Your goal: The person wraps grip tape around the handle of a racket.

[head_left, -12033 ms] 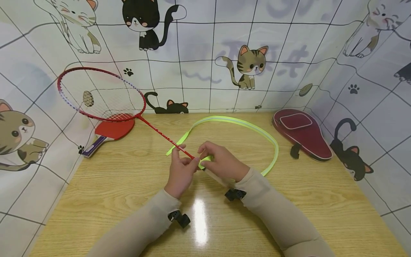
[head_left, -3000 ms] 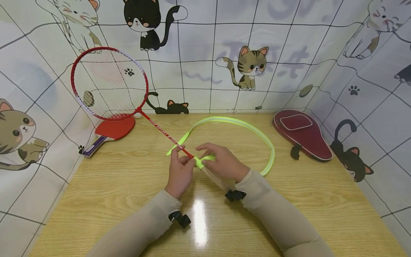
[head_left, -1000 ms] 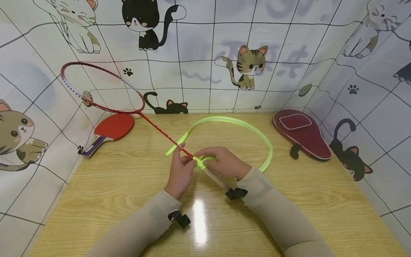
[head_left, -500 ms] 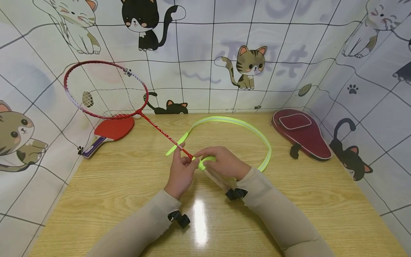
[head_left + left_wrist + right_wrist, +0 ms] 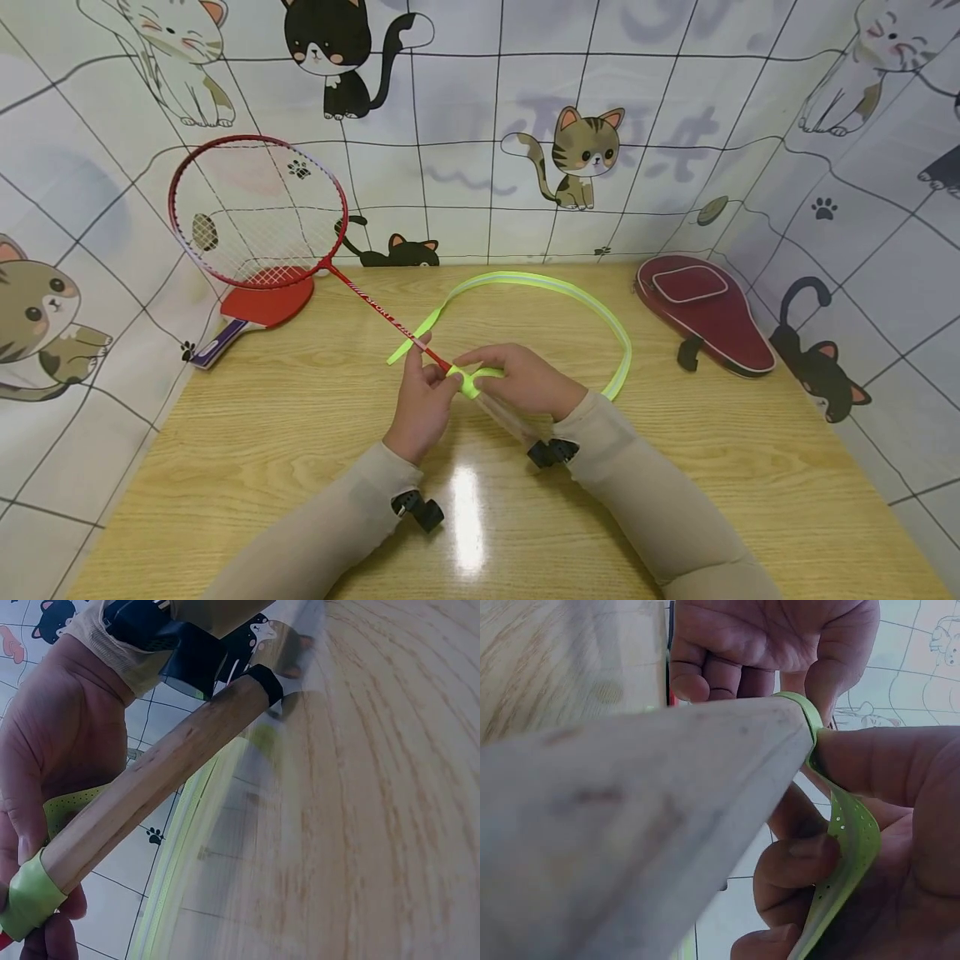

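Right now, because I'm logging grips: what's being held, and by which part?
Left fingers hold the racket around where shaft meets handle; right fingers pinch the lime strip beside its wrapped end.

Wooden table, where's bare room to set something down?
The table is bare between the paddle and left sleeve, between the maroon case and right sleeve, and inside the curve of the yellow strap. Crowded: the middle, where the left hand and right hand hold strap and racket, and back left, where the racket overlaps the paddle in view.
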### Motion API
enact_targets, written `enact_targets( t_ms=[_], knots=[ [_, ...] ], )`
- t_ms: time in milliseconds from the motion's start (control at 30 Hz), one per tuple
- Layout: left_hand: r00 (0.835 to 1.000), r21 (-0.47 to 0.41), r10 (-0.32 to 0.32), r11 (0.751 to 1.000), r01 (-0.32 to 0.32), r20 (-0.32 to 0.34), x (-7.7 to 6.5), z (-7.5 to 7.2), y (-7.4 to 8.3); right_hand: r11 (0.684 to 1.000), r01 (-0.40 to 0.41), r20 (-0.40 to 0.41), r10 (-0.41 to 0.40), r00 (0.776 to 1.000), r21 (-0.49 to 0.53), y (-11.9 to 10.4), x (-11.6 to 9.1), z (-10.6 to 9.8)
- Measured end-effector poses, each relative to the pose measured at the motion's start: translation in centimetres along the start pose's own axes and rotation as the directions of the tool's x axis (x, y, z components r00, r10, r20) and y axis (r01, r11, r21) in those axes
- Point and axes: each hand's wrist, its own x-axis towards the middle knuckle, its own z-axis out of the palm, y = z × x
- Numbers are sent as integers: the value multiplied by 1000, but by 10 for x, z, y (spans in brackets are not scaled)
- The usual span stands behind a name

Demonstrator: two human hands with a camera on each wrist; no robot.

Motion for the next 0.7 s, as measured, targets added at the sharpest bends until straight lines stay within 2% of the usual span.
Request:
enact_targets(
  t_ms=[300, 567, 700],
  knots=[
    [1000, 1, 7, 1000, -7, 10, -1, -1, 0, 999, 53, 12, -53, 999, -4, 0, 0, -2],
    [1000, 59, -2, 998, 2, -5, -1, -2, 1, 999, 36, -14, -36, 999, -16, -1, 0, -1],
    [1000, 52, -1, 999, 1, -9, -1, -2, 0, 999, 37, -15, -37, 999, -13, -2, 1, -1]
  ],
)
